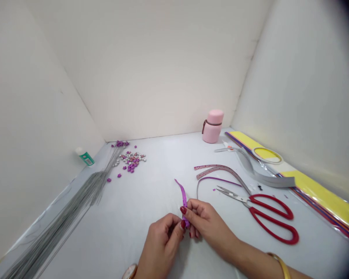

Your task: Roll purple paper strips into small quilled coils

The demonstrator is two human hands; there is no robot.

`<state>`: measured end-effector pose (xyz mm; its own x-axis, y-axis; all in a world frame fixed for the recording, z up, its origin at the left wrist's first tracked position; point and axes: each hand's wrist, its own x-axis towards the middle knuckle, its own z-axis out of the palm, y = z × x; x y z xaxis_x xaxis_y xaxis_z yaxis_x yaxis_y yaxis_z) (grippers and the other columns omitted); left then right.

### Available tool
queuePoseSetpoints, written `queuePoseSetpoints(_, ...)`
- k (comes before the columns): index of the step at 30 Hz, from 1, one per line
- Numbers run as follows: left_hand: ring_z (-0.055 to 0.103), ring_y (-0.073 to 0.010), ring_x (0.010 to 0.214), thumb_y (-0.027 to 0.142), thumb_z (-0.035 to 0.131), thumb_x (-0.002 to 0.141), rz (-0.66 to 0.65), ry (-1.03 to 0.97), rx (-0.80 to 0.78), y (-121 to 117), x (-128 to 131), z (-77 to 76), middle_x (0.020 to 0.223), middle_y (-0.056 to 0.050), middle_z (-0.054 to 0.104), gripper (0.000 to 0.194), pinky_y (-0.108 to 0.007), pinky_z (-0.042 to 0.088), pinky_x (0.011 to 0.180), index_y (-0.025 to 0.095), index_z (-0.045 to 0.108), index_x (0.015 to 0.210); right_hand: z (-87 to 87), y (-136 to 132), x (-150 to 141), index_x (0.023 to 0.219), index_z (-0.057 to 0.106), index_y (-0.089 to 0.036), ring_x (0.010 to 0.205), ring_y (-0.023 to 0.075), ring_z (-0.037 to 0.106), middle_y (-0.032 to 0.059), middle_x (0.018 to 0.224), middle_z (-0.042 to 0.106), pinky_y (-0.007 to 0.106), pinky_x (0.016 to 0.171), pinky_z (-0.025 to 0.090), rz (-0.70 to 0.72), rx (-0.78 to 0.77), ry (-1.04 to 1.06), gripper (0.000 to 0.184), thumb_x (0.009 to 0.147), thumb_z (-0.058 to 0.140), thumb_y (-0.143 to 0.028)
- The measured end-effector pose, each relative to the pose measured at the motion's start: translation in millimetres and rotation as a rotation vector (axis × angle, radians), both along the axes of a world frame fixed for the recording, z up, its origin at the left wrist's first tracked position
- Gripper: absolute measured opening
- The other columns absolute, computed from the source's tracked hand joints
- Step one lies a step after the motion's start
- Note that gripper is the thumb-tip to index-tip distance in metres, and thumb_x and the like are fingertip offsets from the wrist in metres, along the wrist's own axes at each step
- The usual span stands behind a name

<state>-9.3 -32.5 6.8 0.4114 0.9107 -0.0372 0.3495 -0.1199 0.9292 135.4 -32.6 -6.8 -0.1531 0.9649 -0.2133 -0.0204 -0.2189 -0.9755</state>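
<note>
Head view. I had both hands at the near middle of the table (159,174), working on one purple paper strip (184,195). Its lower end sat bunched between the fingertips; its free tail ran up and away, slightly curved.

Left hand (163,240): narrow, thumb and finger pinched on the lower end. Right hand (211,223): also narrow, thumb pressing the strip just above the left thumb. Exact finger placement beneath, and whether there was a finished fold, I could not tell.

Handling notes, my judgement: the left pinch was best kept light but steady, so the small bunched part neither slipped nor got crushed. The right thumb did well to guide the strip flat and square to its edges; a skewed turn would leave a loose corner. Short, even tension seemed right, since a hard pull could tear or crease thin paper.

Near the right hand lay a narrow purple strip (221,179) and speckled pink strips (215,167), with red-handled scissors (244,199) beside them, blades slightly parted. Small folded stars (130,167) lay farther off, to the left.
</note>
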Motion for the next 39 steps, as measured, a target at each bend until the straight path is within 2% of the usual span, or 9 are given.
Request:
queuePoseSetpoints(3, 0.055, -0.0142, 0.063, 0.027, 0.046, 0.082, 0.021, -0.066, -0.039, 2.7, -1.9, -5.0, 0.067, -0.004, 0.063, 0.021, -0.02, 0.043, 0.059, 0.014, 0.061, 0.076, -0.2, 1.8, 0.5, 0.062, 0.043, -0.017, 0.035, 0.005, 0.037, -0.0074, 0.041, 0.046, 0.016, 0.037, 0.026, -0.045, 0.006, 0.002, 0.033, 0.079, 0.049, -0.045)
queuePoseSetpoints(6, 0.057, -0.0145, 0.062, 0.025, 0.048, 0.081, 0.064, -0.061, -0.021, 3.7, -2.9, -8.2, 0.066, -0.004, 0.066, 0.021, -0.019, 0.044, 0.059, 0.015, 0.065, 0.074, 0.4, 3.7, 0.4, 0.061, 0.043, -0.017, 0.036, 0.0052, 0.04, -0.0072, 0.042, 0.047, 0.016, 0.037, 0.027, -0.053, 0.009, -0.009, 0.033, 0.077, 0.052, -0.045)
queuePoseSetpoints(18, 0.061, -0.0136, 0.063, 0.017, 0.046, 0.081, 0.021, 0.147, 0.253, -0.1, -4.1, -5.8, 0.071, -0.003, 0.068, 0.02, -0.019, 0.044, 0.061, 0.017, 0.065, 0.077, -1.9, -2.1, 1.1, 0.061, 0.048, -0.017, 0.047, 0.0079, 0.044, -0.0063, 0.049, 0.045, 0.018, 0.046, 0.032, -0.029, 0.181, -0.102, 0.026, 0.079, 0.054, -0.035)
queuePoseSetpoints(22, 0.061, -0.0138, 0.064, 0.014, 0.046, 0.08, -0.034, 0.169, 0.345, -2.3, -6.3, -6.6, 0.071, -0.003, 0.068, 0.018, -0.02, 0.043, 0.061, 0.018, 0.064, 0.078, 2.3, 0.2, -0.2, 0.058, 0.047, -0.016, 0.046, 0.0072, 0.041, -0.0059, 0.049, 0.045, 0.018, 0.046, 0.031, -0.051, 0.153, -0.037, 0.03, 0.08, 0.053, -0.037)
queuePoseSetpoints(25, 0.061, -0.0138, 0.064, 0.013, 0.046, 0.079, -0.054, 0.14, 0.3, -2.4, -5.3, -4.3, 0.07, -0.003, 0.067, 0.018, -0.019, 0.043, 0.061, 0.017, 0.063, 0.077, 3.0, 1.3, -0.8, 0.061, 0.047, -0.016, 0.043, 0.0066, 0.04, -0.0059, 0.047, 0.047, 0.018, 0.044, 0.031, -0.053, 0.091, 0.022, 0.031, 0.081, 0.049, -0.041)
queuePoseSetpoints(29, 0.059, -0.0133, 0.06, 0.016, 0.045, 0.08, 0.003, 0.092, 0.179, 1.2, -2.8, -2.1, 0.067, -0.003, 0.067, 0.019, -0.019, 0.044, 0.057, 0.015, 0.062, 0.072, 0.5, 0.7, -0.7, 0.066, 0.046, -0.017, 0.04, 0.0065, 0.043, -0.0064, 0.048, 0.049, 0.017, 0.04, 0.031, -0.002, 0.064, 0.03, 0.029, 0.081, 0.05, -0.042)
queuePoseSetpoints(32, 0.059, -0.0137, 0.06, 0.018, 0.047, 0.08, 0.026, 0.028, 0.102, 2.7, -2.0, -4.0, 0.066, -0.004, 0.066, 0.018, -0.02, 0.045, 0.057, 0.015, 0.061, 0.071, -1.3, 0.4, -1.3, 0.063, 0.044, -0.017, 0.038, 0.0058, 0.043, -0.0071, 0.047, 0.048, 0.016, 0.038, 0.03, -0.014, 0.078, 0.014, 0.03, 0.08, 0.051, -0.041)
queuePoseSetpoints(38, 0.062, -0.0164, 0.072, 0.019, 0.052, 0.077, 0.061, -0.163, 0.007, 0.6, -1.3, -6.8, 0.079, -0.007, 0.068, 0.015, -0.024, 0.047, 0.068, 0.014, 0.065, 0.083, -1.2, -0.4, -2.0, 0.063, 0.044, -0.018, 0.038, 0.006, 0.043, -0.0065, 0.049, 0.049, 0.017, 0.039, 0.031, -0.038, 0.105, -0.056, 0.029, 0.082, 0.047, -0.04)
queuePoseSetpoints(39, 0.061, -0.0158, 0.069, 0.019, 0.054, 0.076, 0.091, -0.206, -0.061, 1.2, -0.7, -6.5, 0.075, -0.006, 0.068, 0.013, -0.024, 0.046, 0.066, 0.013, 0.065, 0.08, -0.8, -0.9, -1.7, 0.063, 0.044, -0.018, 0.038, 0.0063, 0.043, -0.0067, 0.048, 0.048, 0.017, 0.04, 0.032, -0.039, 0.13, -0.093, 0.029, 0.083, 0.046, -0.039)
